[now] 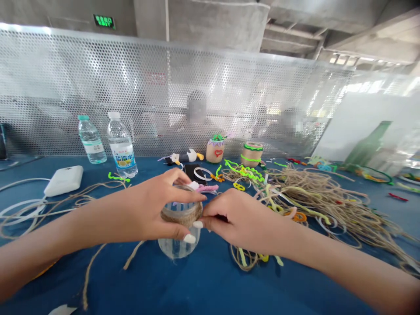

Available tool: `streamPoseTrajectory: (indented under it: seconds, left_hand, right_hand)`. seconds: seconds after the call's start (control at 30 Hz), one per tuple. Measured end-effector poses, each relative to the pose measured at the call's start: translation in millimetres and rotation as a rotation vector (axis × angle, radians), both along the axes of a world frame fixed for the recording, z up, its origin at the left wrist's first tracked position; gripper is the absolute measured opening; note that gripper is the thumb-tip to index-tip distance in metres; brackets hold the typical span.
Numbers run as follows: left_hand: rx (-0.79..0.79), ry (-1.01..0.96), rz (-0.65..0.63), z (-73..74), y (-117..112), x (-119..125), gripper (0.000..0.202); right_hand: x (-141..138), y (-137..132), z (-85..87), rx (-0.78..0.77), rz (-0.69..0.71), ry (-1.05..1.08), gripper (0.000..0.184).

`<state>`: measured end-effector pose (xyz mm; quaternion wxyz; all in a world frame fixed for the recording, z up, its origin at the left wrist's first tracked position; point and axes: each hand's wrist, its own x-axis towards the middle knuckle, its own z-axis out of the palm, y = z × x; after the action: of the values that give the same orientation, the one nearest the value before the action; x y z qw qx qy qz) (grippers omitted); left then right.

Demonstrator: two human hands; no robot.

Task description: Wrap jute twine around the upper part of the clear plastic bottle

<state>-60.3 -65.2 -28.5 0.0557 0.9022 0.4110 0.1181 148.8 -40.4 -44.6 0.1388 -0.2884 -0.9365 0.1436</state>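
Note:
A clear glass jar point(179, 247) stands on the blue table before me, with a band of brown jute twine point(187, 217) wound around its upper part. My left hand point(149, 205) is closed around the jar from the left, fingers over the rim and thumb on the near side. At the jar's right side, my right hand point(234, 214) pinches the twine against the glass; the exact bit between its fingertips is mostly hidden. A loose twine end point(133, 256) lies to the left of the jar.
A large heap of jute twine point(324, 192) lies at right. Two decorated jars point(215, 152) stand at the back, with green pipe cleaners point(244, 170) nearby. Two water bottles point(122, 153) and a white power bank point(64, 180) are at left. A perforated metal screen point(98, 78) closes the far side.

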Motion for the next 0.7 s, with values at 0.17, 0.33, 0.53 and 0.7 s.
streamPoseTrajectory:
  seconds: [0.17,0.33,0.53,0.7]
  left_hand:
    - [0.003,0.014,-0.134,7.0,2,1,0.035]
    - [-0.028,-0.131,-0.068,-3.7,7,-13,0.065]
    - [-0.099,-0.491,0.024,-38.3,7,-14,0.062]
    - [-0.121,-0.768,0.145,-56.3,6,-12,0.103]
  right_hand:
    - [-7,-1,-2.9,0.024,-0.063,-0.003,0.021]
    - [-17,1,-7.9,-0.043,-0.172,0.126,0.028]
    - [-25,-4,-9.1,-0.065,-0.197,0.291,0.031]
    - [-33,-1,-11.1,-0.095,-0.225,0.327,0.035]
